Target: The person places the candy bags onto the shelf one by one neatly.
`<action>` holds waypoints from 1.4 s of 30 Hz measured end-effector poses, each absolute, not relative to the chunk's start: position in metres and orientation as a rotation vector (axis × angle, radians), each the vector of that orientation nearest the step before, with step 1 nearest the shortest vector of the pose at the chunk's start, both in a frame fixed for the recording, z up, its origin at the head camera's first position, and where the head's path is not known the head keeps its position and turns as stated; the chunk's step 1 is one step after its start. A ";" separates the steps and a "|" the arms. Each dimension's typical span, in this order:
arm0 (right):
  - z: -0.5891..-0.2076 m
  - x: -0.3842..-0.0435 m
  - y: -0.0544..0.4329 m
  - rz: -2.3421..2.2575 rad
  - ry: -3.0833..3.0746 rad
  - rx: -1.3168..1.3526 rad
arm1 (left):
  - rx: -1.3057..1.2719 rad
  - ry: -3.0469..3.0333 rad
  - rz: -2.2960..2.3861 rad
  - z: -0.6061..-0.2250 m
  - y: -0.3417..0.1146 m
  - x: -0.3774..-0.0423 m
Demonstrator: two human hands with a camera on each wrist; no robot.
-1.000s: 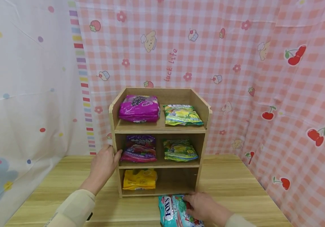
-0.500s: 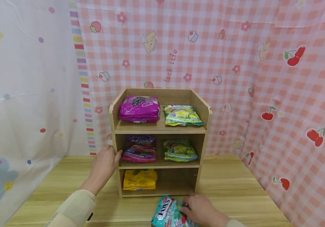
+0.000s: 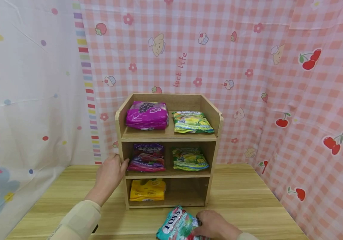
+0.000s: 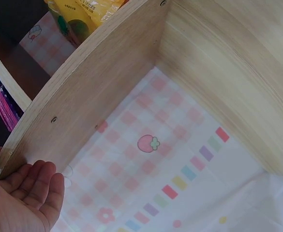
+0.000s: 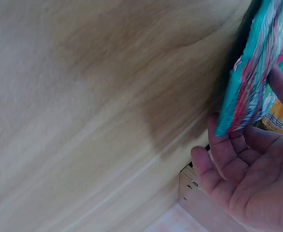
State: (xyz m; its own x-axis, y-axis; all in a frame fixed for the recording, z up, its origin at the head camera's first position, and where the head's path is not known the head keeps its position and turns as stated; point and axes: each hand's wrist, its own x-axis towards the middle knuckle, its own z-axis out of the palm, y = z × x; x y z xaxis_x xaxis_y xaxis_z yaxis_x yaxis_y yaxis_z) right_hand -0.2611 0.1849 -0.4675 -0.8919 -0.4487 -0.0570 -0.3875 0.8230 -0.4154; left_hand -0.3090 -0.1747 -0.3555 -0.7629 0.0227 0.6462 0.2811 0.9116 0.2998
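My left hand (image 3: 109, 173) grips the left side panel of a small wooden three-tier shelf (image 3: 168, 138), thumb at the front edge. In the left wrist view the fingers (image 4: 37, 181) curl against the panel's outer face. My right hand (image 3: 214, 224) holds a teal FOX'S candy bag (image 3: 178, 225) by its right side, in front of the shelf's bottom tier. The right wrist view shows the bag (image 5: 252, 72) between thumb and fingers, close over the wooden table. Its lower part is cut off by the head view's edge.
On the top tier lie a purple bag (image 3: 147, 116) and a green-yellow bag (image 3: 193, 122). The middle tier holds a dark berry bag (image 3: 147, 158) and another green-yellow bag (image 3: 190, 159). A yellow bag (image 3: 147, 190) lies bottom left. Patterned cloth (image 3: 177, 40) hangs around the table (image 3: 240, 200).
The teal bag has moved left and tilted, its top leaning right, with my right hand still on it. My left hand has stayed on the shelf's side.
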 end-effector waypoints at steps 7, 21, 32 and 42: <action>-0.467 -0.263 0.188 -0.824 2.746 -0.612 | -0.220 -2.398 -0.509 -0.356 -0.175 -0.310; -0.456 -0.268 0.199 -0.978 2.483 -0.614 | -0.211 -2.414 -0.511 -0.356 -0.175 -0.310; -0.458 -0.262 0.199 -1.192 2.352 -0.578 | -0.210 -2.404 -0.515 -0.355 -0.175 -0.310; -0.460 -0.263 0.201 -1.408 2.178 -0.554 | -0.209 -2.405 -0.520 -0.356 -0.175 -0.310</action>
